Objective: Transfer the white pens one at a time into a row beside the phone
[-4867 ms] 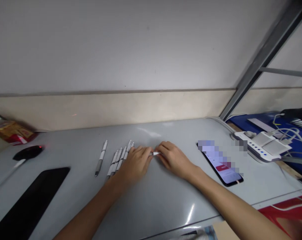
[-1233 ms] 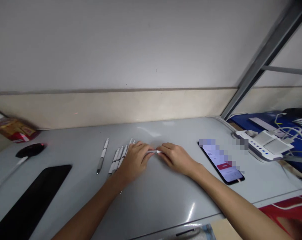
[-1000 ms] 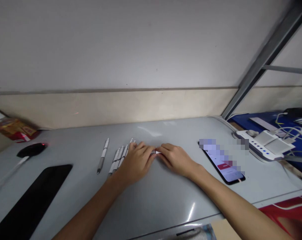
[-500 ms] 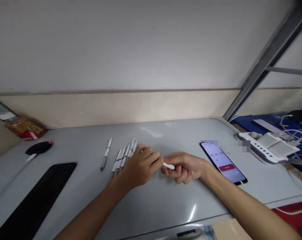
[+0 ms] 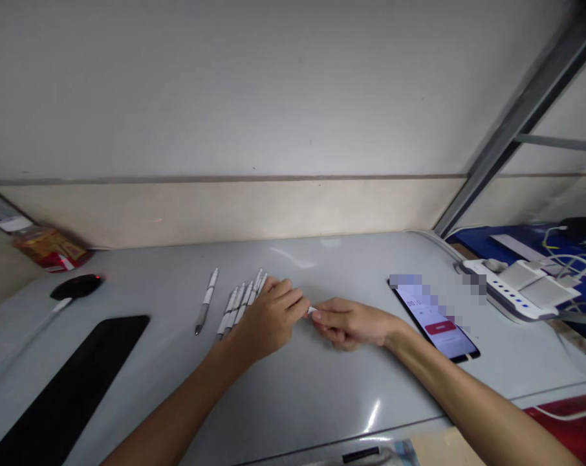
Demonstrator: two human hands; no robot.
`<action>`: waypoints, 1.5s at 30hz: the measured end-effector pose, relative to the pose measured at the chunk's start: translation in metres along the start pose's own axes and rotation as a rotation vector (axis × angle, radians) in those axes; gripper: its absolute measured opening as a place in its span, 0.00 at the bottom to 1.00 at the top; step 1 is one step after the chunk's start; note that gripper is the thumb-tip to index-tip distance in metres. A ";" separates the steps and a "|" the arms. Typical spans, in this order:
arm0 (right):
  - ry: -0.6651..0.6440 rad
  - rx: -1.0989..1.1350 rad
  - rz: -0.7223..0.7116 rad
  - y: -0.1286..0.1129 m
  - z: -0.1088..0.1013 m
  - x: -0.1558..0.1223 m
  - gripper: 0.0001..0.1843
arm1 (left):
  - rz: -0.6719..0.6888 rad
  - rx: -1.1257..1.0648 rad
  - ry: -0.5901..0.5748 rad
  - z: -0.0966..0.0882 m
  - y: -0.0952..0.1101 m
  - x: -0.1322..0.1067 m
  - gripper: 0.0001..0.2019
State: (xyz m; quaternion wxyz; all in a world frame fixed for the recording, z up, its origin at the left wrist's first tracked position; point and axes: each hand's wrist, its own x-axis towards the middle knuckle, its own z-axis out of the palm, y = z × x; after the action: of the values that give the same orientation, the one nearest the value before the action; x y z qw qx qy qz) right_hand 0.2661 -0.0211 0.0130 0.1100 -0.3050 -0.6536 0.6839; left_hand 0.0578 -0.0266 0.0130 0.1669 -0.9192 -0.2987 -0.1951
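Observation:
My left hand (image 5: 276, 317) is closed around a white pen (image 5: 312, 310), most of it hidden in the fingers. On the other side, my right hand (image 5: 348, 323) pinches the pen's exposed white end between thumb and fingers. Only a short bit of white shows between the two hands. Several white-and-grey pens (image 5: 238, 305) lie side by side on the desk, partly behind my left hand and forearm. Farther left, one more white-and-grey pen (image 5: 207, 301) lies apart from that group.
A lit phone (image 5: 433, 317) lies right of my right hand, with a white power strip (image 5: 516, 288) beyond it. At the left are a black mat (image 5: 79, 382), a black mouse (image 5: 77, 287) and a tipped bottle (image 5: 50, 248). A wall stands behind the desk (image 5: 312, 401).
My right hand has shifted slightly left, and its fingers have closed over the pen's white end, so less of it shows. My left hand has barely moved.

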 end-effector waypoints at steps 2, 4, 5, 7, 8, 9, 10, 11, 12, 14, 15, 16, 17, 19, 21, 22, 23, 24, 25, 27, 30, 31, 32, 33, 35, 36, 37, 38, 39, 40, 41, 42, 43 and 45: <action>-0.232 0.326 0.118 -0.001 -0.007 -0.004 0.21 | 0.034 0.022 0.045 -0.006 0.002 0.002 0.11; -0.308 0.490 0.170 -0.002 -0.010 -0.004 0.19 | 0.034 0.039 0.052 -0.008 0.002 0.003 0.11; -0.273 0.521 0.163 -0.003 -0.010 -0.003 0.18 | 0.024 0.047 0.042 -0.008 0.000 0.003 0.11; -0.106 0.497 0.102 -0.003 -0.009 0.000 0.18 | -0.014 0.070 0.008 -0.006 -0.005 0.002 0.10; 0.012 0.457 0.047 -0.002 -0.008 0.003 0.18 | -0.049 0.087 -0.002 -0.005 -0.007 0.001 0.09; 0.136 0.414 -0.015 -0.002 -0.008 0.005 0.18 | -0.094 0.099 -0.010 -0.005 -0.010 0.001 0.08; 0.255 0.384 -0.081 0.000 -0.009 0.007 0.16 | -0.144 0.101 -0.008 -0.005 -0.012 0.000 0.08; 0.369 0.378 -0.150 0.001 -0.010 0.010 0.14 | -0.191 0.086 -0.004 -0.005 -0.014 0.000 0.08; 0.464 0.412 -0.211 0.003 -0.012 0.012 0.12 | -0.229 0.054 -0.003 -0.005 -0.015 0.000 0.08; 0.571 0.563 -0.318 0.006 -0.016 0.016 0.11 | -0.280 -0.031 -0.004 -0.006 -0.018 -0.001 0.09; 0.596 0.653 -0.364 0.007 -0.018 0.017 0.11 | -0.307 -0.061 -0.008 -0.006 -0.019 -0.002 0.10; 0.607 0.741 -0.395 0.007 -0.020 0.018 0.11 | -0.347 -0.072 -0.011 -0.005 -0.021 -0.003 0.11; 0.609 0.818 -0.414 0.007 -0.021 0.019 0.11 | -0.410 -0.056 -0.013 -0.004 -0.023 -0.004 0.13; 0.584 0.936 -0.408 0.006 -0.023 0.019 0.11 | -0.591 0.042 -0.014 -0.002 -0.029 -0.008 0.16; 0.533 1.004 -0.376 0.005 -0.024 0.017 0.11 | -0.765 0.152 -0.048 0.001 -0.036 -0.013 0.20; 0.509 1.021 -0.365 0.004 -0.024 0.016 0.11 | -0.841 0.187 -0.077 0.002 -0.040 -0.016 0.22; 0.494 1.030 -0.363 0.005 -0.024 0.015 0.11 | -0.907 0.203 -0.115 0.003 -0.044 -0.018 0.24; 0.486 1.030 -0.367 0.005 -0.025 0.014 0.12 | -0.954 0.200 -0.168 0.003 -0.047 -0.021 0.26; 0.480 1.022 -0.378 0.006 -0.025 0.013 0.14 | -0.999 0.183 -0.223 0.003 -0.050 -0.024 0.28; 0.468 0.991 -0.402 0.007 -0.027 0.010 0.18 | -1.081 0.129 -0.312 0.001 -0.055 -0.027 0.32; 0.479 0.942 -0.419 0.008 -0.030 0.008 0.18 | -1.114 0.064 -0.385 -0.002 -0.057 -0.027 0.35; 0.494 0.932 -0.424 0.008 -0.031 0.007 0.17 | -1.112 0.056 -0.395 -0.003 -0.056 -0.026 0.35; 0.511 0.924 -0.433 0.008 -0.031 0.007 0.17 | -1.108 0.051 -0.403 -0.004 -0.055 -0.025 0.35; 0.525 0.915 -0.445 0.007 -0.032 0.007 0.17 | -1.105 0.050 -0.410 -0.005 -0.053 -0.023 0.34; 0.537 0.892 -0.468 0.007 -0.033 0.007 0.20 | -1.093 0.047 -0.414 -0.006 -0.050 -0.021 0.34; 0.538 0.880 -0.474 0.006 -0.033 0.007 0.20 | -1.082 0.043 -0.411 -0.006 -0.049 -0.020 0.33; 0.536 0.873 -0.476 0.006 -0.034 0.007 0.21 | -1.065 0.037 -0.406 -0.006 -0.048 -0.019 0.33; 0.534 0.869 -0.475 0.007 -0.034 0.007 0.20 | -1.046 0.031 -0.400 -0.007 -0.047 -0.018 0.32; 0.533 0.867 -0.474 0.007 -0.034 0.007 0.20 | -1.030 0.026 -0.395 -0.007 -0.046 -0.018 0.31; 0.534 0.865 -0.471 0.007 -0.034 0.008 0.20 | -1.017 0.022 -0.395 -0.007 -0.045 -0.018 0.31; 0.535 0.862 -0.469 0.007 -0.034 0.008 0.21 | -1.005 0.022 -0.398 -0.007 -0.044 -0.018 0.30; 0.535 0.857 -0.465 0.008 -0.034 0.008 0.22 | -0.993 0.024 -0.404 -0.007 -0.044 -0.019 0.30; 0.536 0.853 -0.459 0.008 -0.034 0.008 0.23 | -0.983 0.027 -0.409 -0.007 -0.043 -0.019 0.30; 0.535 0.851 -0.449 0.008 -0.035 0.009 0.22 | -0.964 0.031 -0.416 -0.008 -0.042 -0.019 0.29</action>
State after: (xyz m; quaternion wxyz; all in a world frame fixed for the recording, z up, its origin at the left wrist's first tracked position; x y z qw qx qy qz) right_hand 0.2806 0.0116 0.0042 0.5292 -0.2500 -0.3174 0.7461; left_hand 0.0155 -0.0067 0.0191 0.0090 -0.6940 -0.7175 -0.0586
